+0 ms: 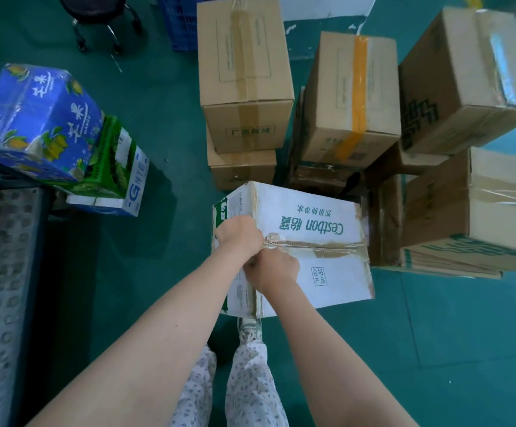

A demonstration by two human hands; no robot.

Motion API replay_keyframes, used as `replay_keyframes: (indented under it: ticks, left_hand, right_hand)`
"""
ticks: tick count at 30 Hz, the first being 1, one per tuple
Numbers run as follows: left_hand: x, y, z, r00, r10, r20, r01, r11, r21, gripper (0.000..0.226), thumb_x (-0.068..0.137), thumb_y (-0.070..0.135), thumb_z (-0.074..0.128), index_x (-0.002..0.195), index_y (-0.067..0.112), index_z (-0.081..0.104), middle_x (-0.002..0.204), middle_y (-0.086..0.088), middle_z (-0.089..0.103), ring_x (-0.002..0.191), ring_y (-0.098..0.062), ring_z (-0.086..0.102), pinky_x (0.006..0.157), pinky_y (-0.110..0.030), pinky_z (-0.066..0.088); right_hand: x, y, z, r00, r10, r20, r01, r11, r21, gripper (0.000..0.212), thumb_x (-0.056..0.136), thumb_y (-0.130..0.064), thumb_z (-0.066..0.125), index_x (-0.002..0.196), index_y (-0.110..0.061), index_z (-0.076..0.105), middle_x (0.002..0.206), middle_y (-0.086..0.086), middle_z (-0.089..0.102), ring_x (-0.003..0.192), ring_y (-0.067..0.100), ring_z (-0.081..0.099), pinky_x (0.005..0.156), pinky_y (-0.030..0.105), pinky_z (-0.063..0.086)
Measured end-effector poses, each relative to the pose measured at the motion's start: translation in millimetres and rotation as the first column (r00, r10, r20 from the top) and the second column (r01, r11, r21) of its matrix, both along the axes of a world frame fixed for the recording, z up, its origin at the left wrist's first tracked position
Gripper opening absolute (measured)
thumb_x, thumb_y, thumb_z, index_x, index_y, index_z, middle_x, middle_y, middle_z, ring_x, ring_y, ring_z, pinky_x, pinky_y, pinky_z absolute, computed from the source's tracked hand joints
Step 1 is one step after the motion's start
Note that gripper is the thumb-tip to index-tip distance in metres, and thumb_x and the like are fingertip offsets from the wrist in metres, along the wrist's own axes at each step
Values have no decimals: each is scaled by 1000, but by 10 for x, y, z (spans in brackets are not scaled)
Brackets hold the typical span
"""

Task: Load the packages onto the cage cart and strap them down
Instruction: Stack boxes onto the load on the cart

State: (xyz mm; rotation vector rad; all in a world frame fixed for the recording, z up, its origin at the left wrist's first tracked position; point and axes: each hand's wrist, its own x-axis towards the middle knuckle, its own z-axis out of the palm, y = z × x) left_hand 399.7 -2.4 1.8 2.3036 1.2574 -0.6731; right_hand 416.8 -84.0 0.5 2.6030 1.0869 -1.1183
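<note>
Both the left hand [239, 235] and right hand [272, 269] are clutching the white taped cardboard water carton [312, 217] (fingertips hidden, apparently curled); pickup is beginning, calling for a lift.

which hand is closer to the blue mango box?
Left. The left hand grips the white Cestbon box at its edge facing the blue mango box; the right hand grips just beyond, farther from it.
</note>
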Motion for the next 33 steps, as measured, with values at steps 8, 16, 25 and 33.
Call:
replay_keyframes:
  ticks: [8, 16, 25, 33]
  left_hand:
    - [314, -22, 372, 983, 90, 157, -84, 995, -46, 26, 95, 23, 44, 105, 6, 62, 110, -12, 63, 103, -29, 58, 70, -29, 38]
    - [15, 498, 894, 895, 373, 245, -391, 920, 28, 32, 97, 30, 46, 107, 4, 61, 114, -15, 63, 108, -33, 57, 73, -32, 39]
    - [-1354, 1183, 1299, 631, 703, 329, -746, 666, 7, 38, 94, 33, 50, 105, -1, 62, 109, -18, 64, 104, -35, 58, 79, -34, 44]
    - [-2891, 1340, 1623, 282, 861, 423, -946, 324, -29, 36, 90, 36, 52, 96, 2, 64, 101, -17, 65, 98, -36, 59, 90, -44, 47]
  right_hand:
    - [417, -115, 380, 1000, 28, -13, -26, 995, 94, 32, 97, -30, 38, 104, -9, 62, 109, 11, 64, 101, 31, 58, 71, 31, 36]
    - [442, 478, 965, 961, 276, -12, -272, 951, 145, 39, 97, -32, 33, 113, -11, 62, 118, 12, 61, 107, 33, 55, 75, 31, 35]
    - [-561, 1425, 1471, 744, 667, 36, -657, 721, 220, 44, 100, -34, 30, 122, -11, 60, 126, 13, 57, 116, 33, 51, 91, 33, 40]
    - [-1900, 1946, 1844, 461, 882, 103, -865, 420, 275, 49, 100, -41, 30, 116, -8, 62, 120, 16, 59, 110, 33, 54, 86, 33, 42]
